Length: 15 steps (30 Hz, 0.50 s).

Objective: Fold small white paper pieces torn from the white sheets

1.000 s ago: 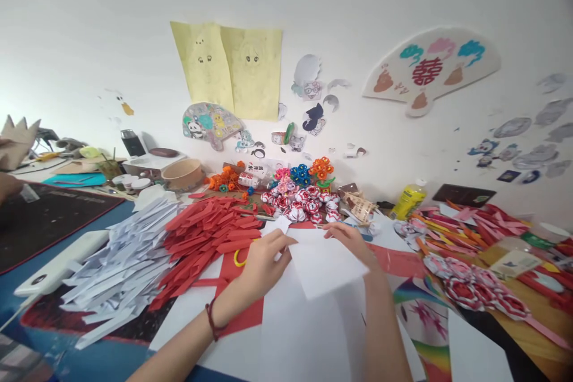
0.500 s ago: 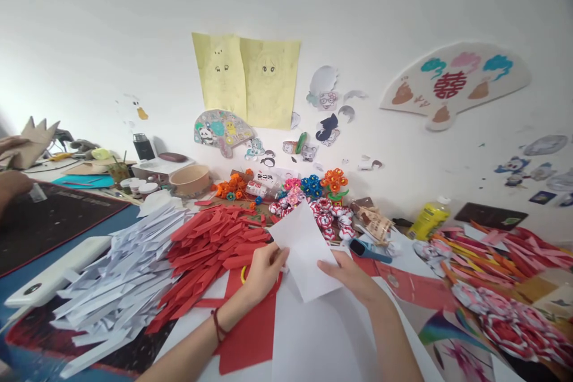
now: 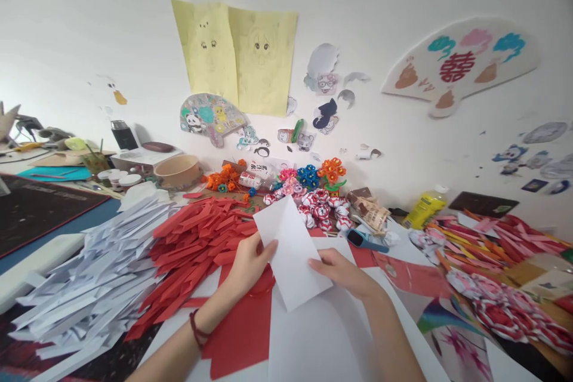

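Note:
A small white sheet of paper (image 3: 293, 259) is held up between my two hands, tilted, with one corner pointing up. My left hand (image 3: 250, 262) pinches its left edge, thumb on the near face. On the right edge, my right hand (image 3: 336, 271) grips it the same way, its other fingers hidden behind the sheet. Below lies a larger white sheet (image 3: 313, 343), and red paper (image 3: 239, 334) sits under my left forearm. To the left are heaped folded red paper strips (image 3: 201, 245) and folded white paper strips (image 3: 102, 280).
Behind my hands stand bead flowers (image 3: 308, 178) and red-and-white paper pieces (image 3: 321, 210). A blue smartwatch (image 3: 367, 241) and a yellow bottle (image 3: 425, 206) are to the right, with coloured strips (image 3: 496, 239) beyond. A wooden bowl (image 3: 177, 172) and a white power bank (image 3: 42, 262) lie left.
The view has shifted a little, so the scene sits further left. Both hands still hold the small sheet. The other person's hands at the far left have gone out of view.

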Available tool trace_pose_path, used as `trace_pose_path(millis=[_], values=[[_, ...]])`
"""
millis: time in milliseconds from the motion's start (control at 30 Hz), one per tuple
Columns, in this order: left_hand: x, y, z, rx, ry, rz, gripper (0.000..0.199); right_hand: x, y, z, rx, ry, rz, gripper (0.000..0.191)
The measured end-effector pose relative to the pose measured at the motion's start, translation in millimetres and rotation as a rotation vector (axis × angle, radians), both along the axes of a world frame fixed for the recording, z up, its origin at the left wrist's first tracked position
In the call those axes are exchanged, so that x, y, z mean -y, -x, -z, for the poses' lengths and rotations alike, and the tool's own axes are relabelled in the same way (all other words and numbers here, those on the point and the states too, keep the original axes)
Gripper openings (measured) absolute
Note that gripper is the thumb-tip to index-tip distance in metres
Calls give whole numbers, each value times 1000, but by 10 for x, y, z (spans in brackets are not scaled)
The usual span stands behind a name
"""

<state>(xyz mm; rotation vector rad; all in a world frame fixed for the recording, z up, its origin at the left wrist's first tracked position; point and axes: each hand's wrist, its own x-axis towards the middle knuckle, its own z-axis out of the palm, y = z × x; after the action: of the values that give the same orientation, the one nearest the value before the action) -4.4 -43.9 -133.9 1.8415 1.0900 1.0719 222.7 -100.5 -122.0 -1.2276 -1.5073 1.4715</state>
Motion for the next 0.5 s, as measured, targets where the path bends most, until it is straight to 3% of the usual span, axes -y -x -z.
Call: trace_pose_path(millis=[100, 200, 267, 333, 400, 500], values=[[-5, 34, -28, -11, 18, -49, 27, -55, 24, 28, -51, -30, 93, 45], [50, 76, -126, 29, -101, -141, 27, -120, 24, 71, -60, -76, 233, 44], [138, 96, -240, 100, -161, -223, 31, -156, 9, 99, -63, -90, 303, 45], [278, 113, -417, 160, -257, -262, 23, -179, -9, 122, -91, -87, 325, 47], [470, 147, -654, 191, -383, -118, 20, -188, -22, 141, -115, -86, 321, 48], [829, 287, -950, 102, -464, 213, 29, -185, -28, 157, -114, -91, 319, 48]])
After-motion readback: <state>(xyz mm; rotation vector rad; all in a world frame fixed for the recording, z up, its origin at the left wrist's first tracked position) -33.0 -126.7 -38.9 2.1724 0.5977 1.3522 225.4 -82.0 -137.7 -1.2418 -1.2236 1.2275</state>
